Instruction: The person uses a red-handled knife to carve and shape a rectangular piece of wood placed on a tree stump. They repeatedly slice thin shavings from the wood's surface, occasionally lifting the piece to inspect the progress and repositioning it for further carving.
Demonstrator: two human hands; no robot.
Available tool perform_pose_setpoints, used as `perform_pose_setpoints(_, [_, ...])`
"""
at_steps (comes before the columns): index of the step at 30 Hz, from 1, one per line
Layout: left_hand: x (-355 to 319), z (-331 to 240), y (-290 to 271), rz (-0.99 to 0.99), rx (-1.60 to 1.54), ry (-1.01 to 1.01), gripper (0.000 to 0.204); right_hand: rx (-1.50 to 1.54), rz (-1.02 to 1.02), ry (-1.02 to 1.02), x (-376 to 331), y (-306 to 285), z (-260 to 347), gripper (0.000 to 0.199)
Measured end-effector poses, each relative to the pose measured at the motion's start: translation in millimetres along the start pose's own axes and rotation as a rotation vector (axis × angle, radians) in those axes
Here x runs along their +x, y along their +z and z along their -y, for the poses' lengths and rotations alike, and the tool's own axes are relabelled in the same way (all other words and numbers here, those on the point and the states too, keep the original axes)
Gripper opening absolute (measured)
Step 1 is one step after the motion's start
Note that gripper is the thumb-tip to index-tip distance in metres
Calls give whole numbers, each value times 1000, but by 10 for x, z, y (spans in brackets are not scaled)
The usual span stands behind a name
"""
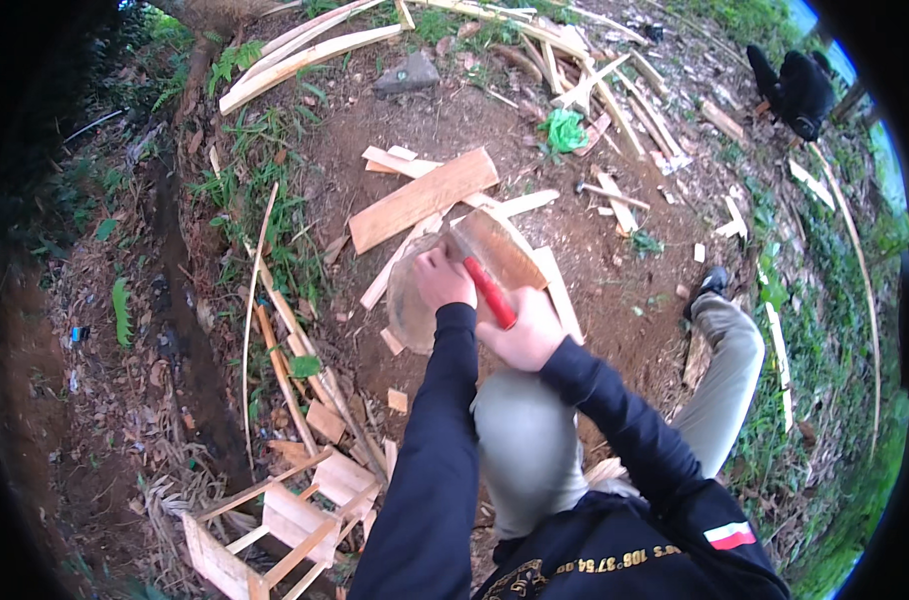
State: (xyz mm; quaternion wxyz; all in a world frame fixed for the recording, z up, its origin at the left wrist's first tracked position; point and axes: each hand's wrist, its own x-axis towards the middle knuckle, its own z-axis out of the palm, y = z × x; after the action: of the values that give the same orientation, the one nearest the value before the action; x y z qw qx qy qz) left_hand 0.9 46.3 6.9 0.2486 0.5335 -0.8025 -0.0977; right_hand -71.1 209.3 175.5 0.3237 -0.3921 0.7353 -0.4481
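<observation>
My right hand [528, 328] is wrapped round a red, bar-shaped tool [489, 290] whose working part I cannot make out. The tool slants up and left toward my left hand [445, 280]. My left hand's fingers are curled over the round sawn stump [407, 310]; what they grip, if anything, is hidden. Just right of it a short wooden board [510, 252] lies on the stump, close to the tip of the red tool.
Beyond the stump lie a wide plank [425, 200] and crossed wood strips. A hammer [612, 193] and a green plastic bag [564, 131] are on the soil farther off. A wooden frame [297, 525] stands lower left. A person [800, 90] in dark clothes is far right.
</observation>
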Motion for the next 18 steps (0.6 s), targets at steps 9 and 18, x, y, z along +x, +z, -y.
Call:
perform_pose_setpoints(9, [-80, -152, 129, -92, 259, -27, 30, 116, 163, 95, -496, -598, -58, 27])
perform_pose_setpoints(18, [-55, 107, 173, -190, 367, 42, 24, -61, -20, -116, -157, -150, -114, 30])
